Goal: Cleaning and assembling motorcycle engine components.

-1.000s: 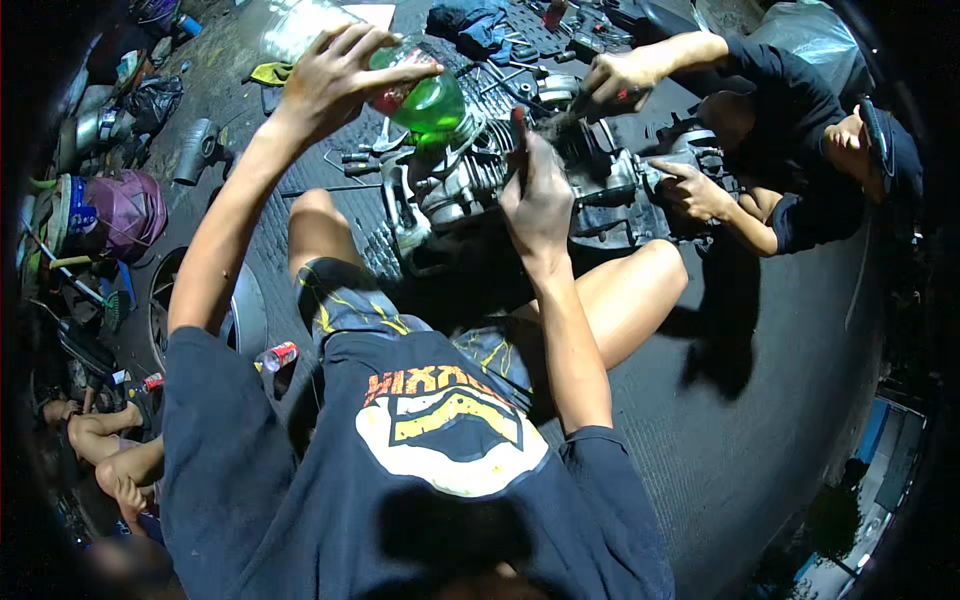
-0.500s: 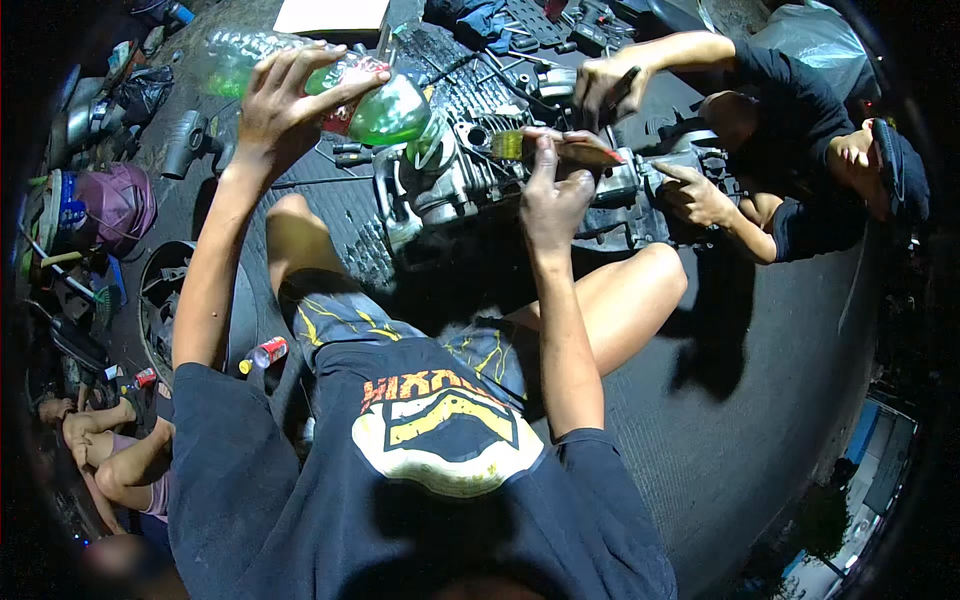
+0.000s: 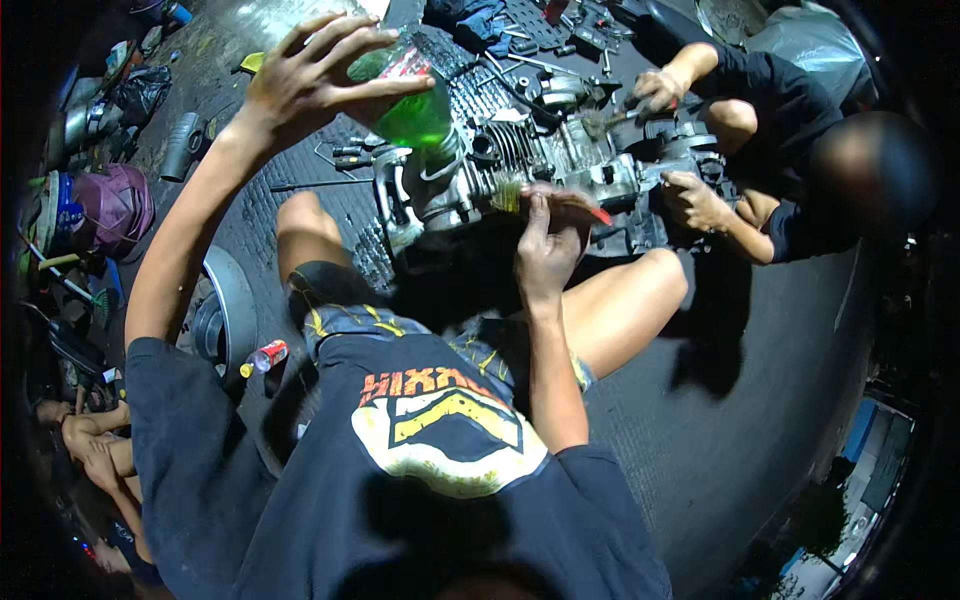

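Tilted in my left hand point(image 3: 325, 75) is a large clear plastic bottle of green liquid point(image 3: 410, 112), its broad bottom over the left end of a metal engine point(image 3: 500, 150) with finned cylinder. My right hand point(image 3: 550, 240) grips a paintbrush point(image 3: 580, 207) with yellowish bristles and a red-tipped handle, held sideways with the bristles at the engine's near side. At the engine's right, a co-worker's upper hand point(image 3: 655, 88) grips a tool I cannot make out, and the lower hand point(image 3: 695, 205) is curled against the metal parts.
Tools point(image 3: 345, 160), a dark cloth point(image 3: 470, 25) and loose parts surround the engine on a ribbed mat. At left are a wheel rim point(image 3: 230, 290), a small bottle point(image 3: 267, 355), a purple bag point(image 3: 120, 200) and a seated person point(image 3: 100, 450). A plastic sheet point(image 3: 815, 55) lies upper right.
The brush has turned from upright to sideways and moved lower. My left hand shifted left, then back up with the bottle. The co-worker's upper hand moved right, and the lower fingers curled.
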